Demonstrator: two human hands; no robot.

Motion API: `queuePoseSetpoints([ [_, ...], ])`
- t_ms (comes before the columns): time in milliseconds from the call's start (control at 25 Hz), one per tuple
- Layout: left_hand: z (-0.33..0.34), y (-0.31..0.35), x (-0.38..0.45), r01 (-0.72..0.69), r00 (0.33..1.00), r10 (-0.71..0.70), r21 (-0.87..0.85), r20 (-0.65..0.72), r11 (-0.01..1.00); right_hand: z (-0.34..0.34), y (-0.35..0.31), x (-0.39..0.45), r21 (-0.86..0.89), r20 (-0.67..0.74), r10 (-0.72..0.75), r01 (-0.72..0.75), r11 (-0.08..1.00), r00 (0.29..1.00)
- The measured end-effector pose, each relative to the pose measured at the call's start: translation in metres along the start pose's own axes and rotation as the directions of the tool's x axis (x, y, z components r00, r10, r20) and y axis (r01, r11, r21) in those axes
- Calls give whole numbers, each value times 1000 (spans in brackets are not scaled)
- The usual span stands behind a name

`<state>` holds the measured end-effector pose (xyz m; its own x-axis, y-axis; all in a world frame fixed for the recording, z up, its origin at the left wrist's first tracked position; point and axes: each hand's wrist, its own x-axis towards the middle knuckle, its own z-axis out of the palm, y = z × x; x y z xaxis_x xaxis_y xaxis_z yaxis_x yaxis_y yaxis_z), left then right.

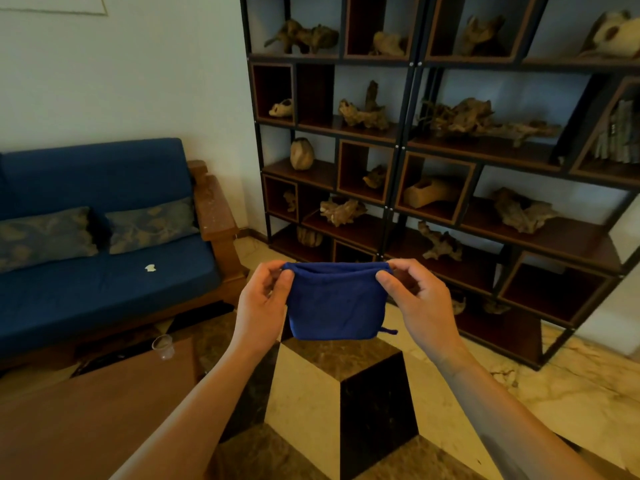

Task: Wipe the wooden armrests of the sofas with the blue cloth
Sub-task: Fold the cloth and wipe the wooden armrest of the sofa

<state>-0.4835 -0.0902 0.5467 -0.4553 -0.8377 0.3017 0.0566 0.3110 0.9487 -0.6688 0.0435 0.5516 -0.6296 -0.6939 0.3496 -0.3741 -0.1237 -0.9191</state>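
Note:
A folded blue cloth point(337, 301) hangs in the air in front of me, held by its top edge. My left hand point(261, 299) pinches its upper left corner and my right hand point(420, 299) pinches its upper right corner. To the left stands a blue sofa point(104, 271) with a wooden armrest point(214, 207) on its right end. The armrest is well apart from the cloth and both hands.
A wooden coffee table point(97, 410) with a clear plastic cup point(162, 346) lies at lower left. A tall dark shelf unit point(433, 150) holding driftwood pieces fills the right. Two patterned cushions point(149, 223) and a white scrap point(150, 268) lie on the sofa. Patterned marble floor point(311, 393) lies ahead.

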Motion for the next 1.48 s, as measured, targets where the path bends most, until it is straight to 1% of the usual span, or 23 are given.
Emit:
queuePoseSetpoints([
  [200,-19,-24,58,22,999,-24,-45,-35,999,38,14,58,2,29,-12,12,1000,1000],
  [360,-43,-44,113,18,1000,-20,-74,-23,997,74,24,110,-32,56,-14,16,999,998],
  [520,-63,-52,162,-6,1000,5,-59,-16,998,108,25,155,-37,71,-11,14,999,997],
  [600,-74,-63,182,8,1000,-10,-76,-29,997,126,26,175,-36,99,-8,12,999,995],
  [760,-94,-84,217,23,995,-29,-69,-92,997,163,35,216,-28,150,-27,32,999,988],
  [920,-112,-106,255,49,987,-54,-39,-148,998,200,50,259,8,185,-20,19,1000,983],
  [1080,-124,-127,297,42,980,-38,20,-194,999,232,73,306,19,220,-35,32,999,975],
  [1360,-137,-164,396,75,949,-52,62,-312,995,288,108,413,78,308,-52,29,997,950],
  [1480,-145,-174,435,65,934,-28,92,-357,994,314,121,461,101,368,-50,14,995,928],
])
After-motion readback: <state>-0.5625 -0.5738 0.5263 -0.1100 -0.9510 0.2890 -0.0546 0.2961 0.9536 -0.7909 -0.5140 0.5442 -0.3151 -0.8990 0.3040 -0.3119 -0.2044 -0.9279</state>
